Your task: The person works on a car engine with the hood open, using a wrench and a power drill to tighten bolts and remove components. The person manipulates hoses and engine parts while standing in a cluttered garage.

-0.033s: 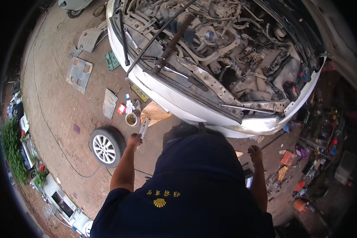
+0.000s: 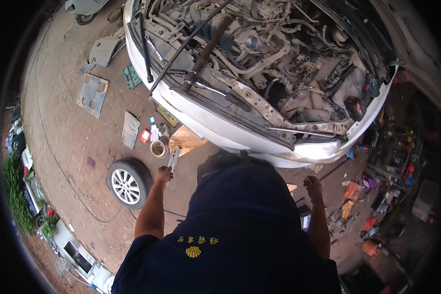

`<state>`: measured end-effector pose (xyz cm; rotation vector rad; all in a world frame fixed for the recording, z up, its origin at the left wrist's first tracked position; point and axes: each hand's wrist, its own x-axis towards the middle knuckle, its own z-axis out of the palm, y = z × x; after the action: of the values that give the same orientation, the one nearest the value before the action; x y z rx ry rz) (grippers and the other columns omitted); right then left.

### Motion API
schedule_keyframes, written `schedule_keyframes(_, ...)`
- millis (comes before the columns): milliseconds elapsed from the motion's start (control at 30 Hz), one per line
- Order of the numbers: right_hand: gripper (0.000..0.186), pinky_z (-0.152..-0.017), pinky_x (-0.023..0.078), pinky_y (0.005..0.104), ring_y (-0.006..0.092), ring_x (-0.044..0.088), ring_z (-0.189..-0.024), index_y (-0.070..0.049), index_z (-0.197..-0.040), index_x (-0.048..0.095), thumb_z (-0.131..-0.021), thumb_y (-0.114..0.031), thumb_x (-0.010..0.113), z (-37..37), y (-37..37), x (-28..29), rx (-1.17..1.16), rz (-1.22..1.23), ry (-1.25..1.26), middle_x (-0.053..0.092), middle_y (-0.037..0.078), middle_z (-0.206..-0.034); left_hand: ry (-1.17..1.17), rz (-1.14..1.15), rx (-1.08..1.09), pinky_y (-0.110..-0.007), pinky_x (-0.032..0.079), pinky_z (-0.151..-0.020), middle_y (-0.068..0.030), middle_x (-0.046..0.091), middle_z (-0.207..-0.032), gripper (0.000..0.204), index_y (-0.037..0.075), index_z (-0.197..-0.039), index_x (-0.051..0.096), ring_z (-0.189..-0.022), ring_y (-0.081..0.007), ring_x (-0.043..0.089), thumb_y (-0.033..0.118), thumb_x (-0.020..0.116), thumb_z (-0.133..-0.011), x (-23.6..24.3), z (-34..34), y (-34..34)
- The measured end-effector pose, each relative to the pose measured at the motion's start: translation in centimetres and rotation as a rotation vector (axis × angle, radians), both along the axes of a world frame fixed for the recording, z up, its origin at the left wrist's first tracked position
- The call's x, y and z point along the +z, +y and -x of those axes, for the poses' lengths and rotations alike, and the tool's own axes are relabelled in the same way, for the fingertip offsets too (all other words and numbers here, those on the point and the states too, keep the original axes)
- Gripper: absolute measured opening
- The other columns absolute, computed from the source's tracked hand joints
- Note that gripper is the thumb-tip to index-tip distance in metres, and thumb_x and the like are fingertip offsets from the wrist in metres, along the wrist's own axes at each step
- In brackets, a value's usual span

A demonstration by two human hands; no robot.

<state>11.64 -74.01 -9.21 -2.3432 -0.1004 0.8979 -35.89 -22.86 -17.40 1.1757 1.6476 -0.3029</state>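
- Nothing shifts since the earlier frame: the white car (image 2: 259, 132) stays ahead of you, hood up.
- Your left hand (image 2: 163, 174) is still wrapped around a flat silvery tool (image 2: 173, 158), over the ground beside the wheel (image 2: 128, 183).
- Your right hand (image 2: 312, 186) hangs loosely curled, holding nothing.
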Motion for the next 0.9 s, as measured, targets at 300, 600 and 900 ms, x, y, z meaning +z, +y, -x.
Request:
schedule_keyframes(300,0.026,-0.070,0.055,0.0265,0.0140,0.067,-0.076,0.002,-0.116,0.066,-0.101,-0.019,0.062,-2.9,9.7,4.1,-0.218,-0.317,-0.071,0.071,0.009,-0.091,-0.227,-0.016,-0.110,-0.031,0.052,-0.057,-0.0082,0.067,-0.073,0.032,-0.001,-0.095,0.066,-0.061,-0.0162,0.065,0.031,0.062,-0.096,-0.6,-5.8,-0.5)
schedule_keyframes(600,0.029,-0.035,0.036,0.0281,0.0182,0.062,-0.044,-0.004,-0.082,0.066,-0.092,-0.030,0.072,-9.4,19.4,1.2,-0.769,-0.404,0.172,0.069,0.011,-0.065,-0.500,-0.340,-0.448,-0.030,0.054,-0.062,-0.0073,0.068,-0.075,0.025,-0.003,-0.095,0.067,-0.066,-0.0137,0.066,0.021,0.062,-0.098,5.9,-15.1,2.4)
schedule_keyframes(900,0.030,-0.040,0.038,0.0299,0.0148,0.049,-0.047,-0.004,-0.086,0.065,-0.092,-0.033,0.065,-8.4,19.7,1.4,-0.904,-0.560,-0.045,0.059,0.005,-0.068,-0.783,-0.488,-0.613,-0.033,0.053,-0.071,-0.0160,0.070,-0.097,0.021,-0.002,-0.103,0.068,-0.083,-0.0250,0.068,0.017,0.069,-0.093,18.9,-29.0,-3.0)
